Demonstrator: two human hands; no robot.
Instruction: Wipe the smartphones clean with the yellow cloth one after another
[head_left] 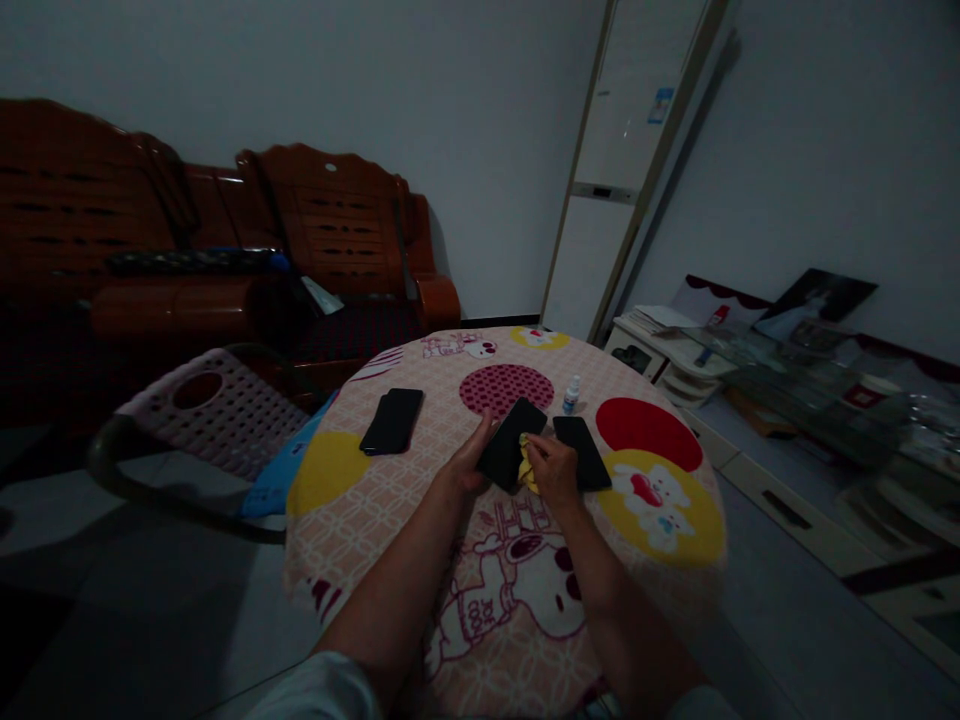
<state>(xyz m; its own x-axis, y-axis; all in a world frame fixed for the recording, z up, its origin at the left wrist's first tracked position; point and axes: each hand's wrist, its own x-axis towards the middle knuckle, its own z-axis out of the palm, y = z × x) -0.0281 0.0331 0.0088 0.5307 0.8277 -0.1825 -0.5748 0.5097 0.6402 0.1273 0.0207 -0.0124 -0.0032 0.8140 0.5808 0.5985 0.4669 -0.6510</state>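
My left hand [472, 458] grips a black smartphone [512, 440] by its left edge, its dark face turned up over the round table. Bunched in the fingers of my right hand [553, 468] is a yellow cloth [529, 476], pressed against the phone's right side. Just right of that hand a second dark phone [582, 452] lies flat. Behind it stands a small white bottle [572, 394] with a blue label. More black phones [392, 421], overlapping in a stack, rest on the left part of the table.
A patterned cloth covers the round table [360, 520]. At the left are a woven-back chair [225, 410] and carved wooden seats [330, 230]. Tall white air conditioner [600, 180] stands behind; a low cabinet with a glass shelf [795, 370] runs along the right wall.
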